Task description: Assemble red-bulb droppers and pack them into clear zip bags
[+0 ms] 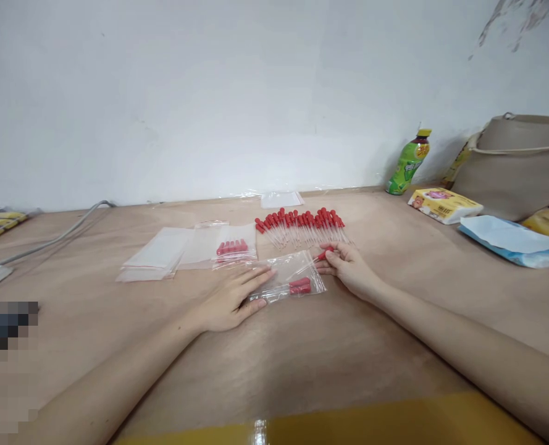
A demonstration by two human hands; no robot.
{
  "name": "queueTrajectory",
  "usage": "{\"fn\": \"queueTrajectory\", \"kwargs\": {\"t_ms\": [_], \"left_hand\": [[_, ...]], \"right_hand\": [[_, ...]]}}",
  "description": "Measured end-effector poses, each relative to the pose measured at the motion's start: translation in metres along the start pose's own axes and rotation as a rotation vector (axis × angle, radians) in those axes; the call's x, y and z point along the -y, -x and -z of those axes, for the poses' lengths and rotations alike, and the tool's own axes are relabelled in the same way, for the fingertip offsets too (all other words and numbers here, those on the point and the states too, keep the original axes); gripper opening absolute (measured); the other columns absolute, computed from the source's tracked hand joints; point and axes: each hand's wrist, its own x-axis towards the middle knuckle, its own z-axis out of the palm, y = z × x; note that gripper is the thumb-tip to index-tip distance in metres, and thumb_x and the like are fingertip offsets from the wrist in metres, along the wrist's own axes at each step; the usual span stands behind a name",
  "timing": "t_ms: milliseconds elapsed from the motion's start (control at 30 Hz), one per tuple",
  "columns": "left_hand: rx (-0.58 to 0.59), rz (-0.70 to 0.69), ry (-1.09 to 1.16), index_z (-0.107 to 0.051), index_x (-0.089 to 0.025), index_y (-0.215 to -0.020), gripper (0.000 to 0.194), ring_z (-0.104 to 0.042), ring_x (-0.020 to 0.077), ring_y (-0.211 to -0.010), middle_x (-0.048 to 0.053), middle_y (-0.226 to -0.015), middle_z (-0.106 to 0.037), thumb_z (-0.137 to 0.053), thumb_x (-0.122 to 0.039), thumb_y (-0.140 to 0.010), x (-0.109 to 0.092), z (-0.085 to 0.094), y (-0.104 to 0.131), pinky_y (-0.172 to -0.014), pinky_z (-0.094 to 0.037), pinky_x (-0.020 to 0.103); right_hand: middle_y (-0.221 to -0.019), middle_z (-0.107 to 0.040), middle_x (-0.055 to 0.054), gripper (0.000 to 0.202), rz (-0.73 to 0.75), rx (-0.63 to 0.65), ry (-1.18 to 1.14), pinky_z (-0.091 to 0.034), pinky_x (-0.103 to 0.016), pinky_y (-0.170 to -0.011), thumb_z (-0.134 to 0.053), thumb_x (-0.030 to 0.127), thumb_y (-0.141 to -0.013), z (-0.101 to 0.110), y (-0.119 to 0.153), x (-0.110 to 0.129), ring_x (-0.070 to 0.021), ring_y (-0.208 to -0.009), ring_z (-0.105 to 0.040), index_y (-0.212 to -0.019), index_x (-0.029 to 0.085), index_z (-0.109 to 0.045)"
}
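My left hand (230, 300) lies on the near-left side of a clear zip bag (278, 272), fingers stretched out over its left end. Inside that bag are a few droppers with red bulbs (301, 285) and clear tubes. At the bag's right end, my right hand (351, 272) pinches a single dropper (325, 253) by its red bulb. Its clear tube points left into the bag's mouth or over it; I cannot tell which. Just beyond lies a row of loose droppers (297, 225), red bulbs facing the wall.
Flat bags (156, 250) are stacked at left, beside a filled bag of droppers (232, 247). Another flat bag (281, 199) lies by the wall. At right stand a green bottle (408, 164), a tissue pack (445, 205), a blue-white packet (510, 240) and a beige handbag (517, 167). A cable (65, 233) crosses the left.
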Motion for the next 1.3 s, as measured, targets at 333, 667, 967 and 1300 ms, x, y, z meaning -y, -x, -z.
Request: {"fn": "queueTrajectory", "kwargs": {"t_ms": [333,667,967,1300], "left_hand": [[0.002,0.004,0.005,-0.017,-0.028,-0.14,0.054,-0.028,0.0216,-0.13,0.004,-0.144,-0.028,-0.035,-0.04,-0.091,0.0,0.0,0.001,-0.105,-0.028,0.042],[0.003,0.009,0.013,-0.02,-0.028,-0.14,0.052,-0.028,0.0222,-0.13,0.004,-0.143,-0.029,-0.036,-0.038,-0.091,-0.002,0.002,0.0,-0.106,-0.027,0.041],[-0.004,-0.006,0.003,-0.02,-0.028,-0.139,0.052,-0.028,0.0216,-0.13,0.005,-0.143,-0.03,-0.036,-0.037,-0.091,-0.002,0.002,-0.001,-0.106,-0.027,0.042],[0.013,-0.023,-0.009,-0.027,-0.029,-0.137,0.047,-0.025,0.0219,-0.132,0.002,-0.145,-0.026,-0.035,-0.035,-0.092,0.0,0.001,-0.001,-0.107,-0.025,0.043]], "right_hand": [[-0.081,-0.06,-0.003,0.019,0.312,0.234,0.654,-0.045,-0.028,-0.065,-0.059,0.022,-0.07,0.014,-0.006,-0.006,-0.0137,-0.071,-0.054,-0.085,0.018,-0.068],[-0.062,-0.048,0.003,0.02,0.41,0.332,0.634,-0.034,-0.02,-0.049,-0.057,0.022,-0.07,0.01,-0.004,-0.001,-0.0067,-0.05,-0.04,-0.086,0.014,-0.066],[-0.074,-0.064,-0.003,0.028,0.176,0.378,0.316,-0.049,-0.027,-0.062,-0.061,0.035,-0.069,-0.007,0.001,-0.001,-0.0132,-0.066,-0.061,-0.09,0.016,-0.061],[-0.074,-0.064,-0.004,0.025,0.315,0.047,0.583,-0.044,-0.023,-0.052,-0.055,0.032,-0.073,0.004,-0.012,-0.003,-0.011,-0.057,-0.055,-0.089,0.015,-0.062]]}}
